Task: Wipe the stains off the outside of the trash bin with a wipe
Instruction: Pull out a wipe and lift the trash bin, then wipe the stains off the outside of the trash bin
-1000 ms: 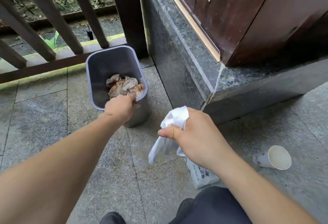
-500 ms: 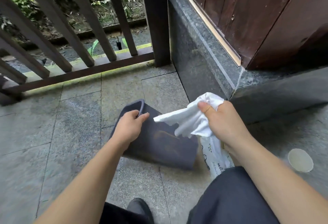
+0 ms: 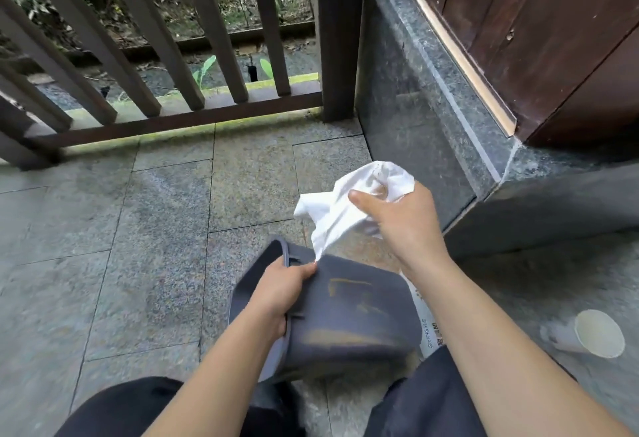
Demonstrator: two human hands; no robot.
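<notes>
Left hand [image 3: 280, 289] tilts bin [image 3: 349, 319]; right hand [image 3: 401, 222] holds wipe [image 3: 342, 208]

The only print stands on a white packet [image 3: 424, 327] lying on the floor, mostly hidden behind the trash bin [image 3: 349, 315] and the right forearm. Blue capitals along its edge seem to read "YING", followed by characters too small and blurred to read.
</notes>
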